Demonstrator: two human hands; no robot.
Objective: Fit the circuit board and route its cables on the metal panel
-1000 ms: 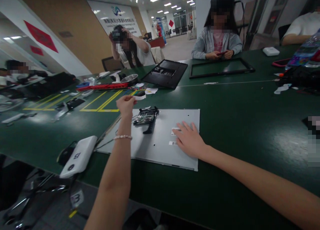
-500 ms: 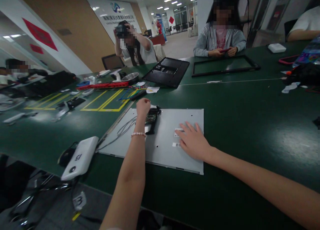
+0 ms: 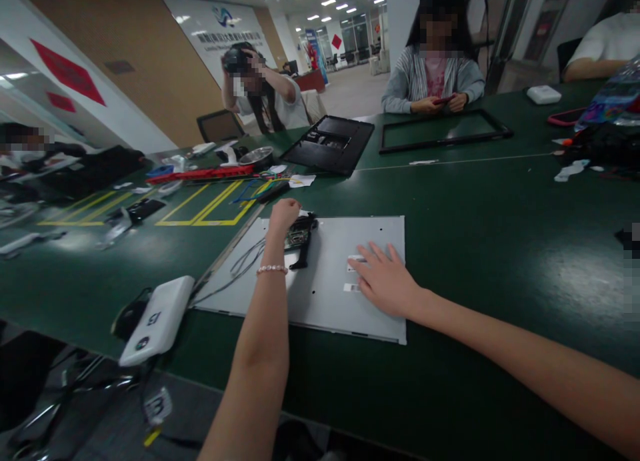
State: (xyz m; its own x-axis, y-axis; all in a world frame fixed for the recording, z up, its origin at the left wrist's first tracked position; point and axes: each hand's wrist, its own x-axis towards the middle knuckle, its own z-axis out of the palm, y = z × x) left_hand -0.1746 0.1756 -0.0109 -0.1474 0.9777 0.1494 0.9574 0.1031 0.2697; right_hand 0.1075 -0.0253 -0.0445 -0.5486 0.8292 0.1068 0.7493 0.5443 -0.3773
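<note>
A flat grey-silver display panel (image 3: 330,307) lies face down on the green table, with small white labels on its back. My right hand (image 3: 387,279) rests flat on the panel's right part, fingers spread. Over its upper left part is my left hand (image 3: 285,214), closed, beside a circuit board in a black bracket (image 3: 300,237). What the left fingers grip is hidden behind the hand. Thin grey cables (image 3: 245,264) run from near the board across the panel to its left edge.
A white power bank (image 3: 159,322) lies left of the panel at the table's edge. Beyond are a black plastic housing (image 3: 327,144), a black frame (image 3: 445,141) and a red strip (image 3: 200,174) among wires. Two people (image 3: 433,81) sit or stand across the table.
The view has shifted slightly. My left hand stays closed by the circuit board, whose black bracket now sits at a slightly different angle. My right hand stays on the panel.
</note>
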